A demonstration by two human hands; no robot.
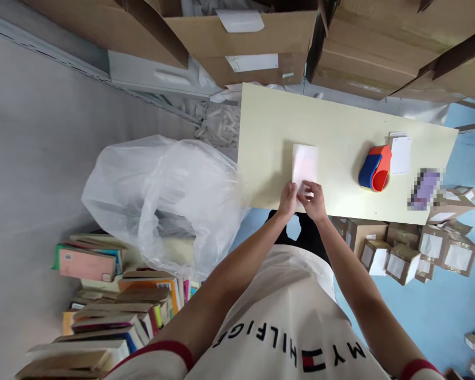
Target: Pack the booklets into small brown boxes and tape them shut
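A white, faintly pink paper packet (304, 163) lies flat on the pale yellow table (340, 126), near its front edge. My left hand (288, 199) and my right hand (313, 199) meet at the packet's near end, fingers pinched closed on its edge. A red and blue tape dispenser (375, 169) sits on the table to the right, well apart from both hands. Beside it lies a small stack of white cards (400, 153).
A large clear plastic bag (162, 195) stands left of the table. Stacks of books (114, 306) fill the lower left. Small cardboard boxes (411, 253) lie on the blue floor at right. Big cardboard cartons (340, 42) stand behind the table.
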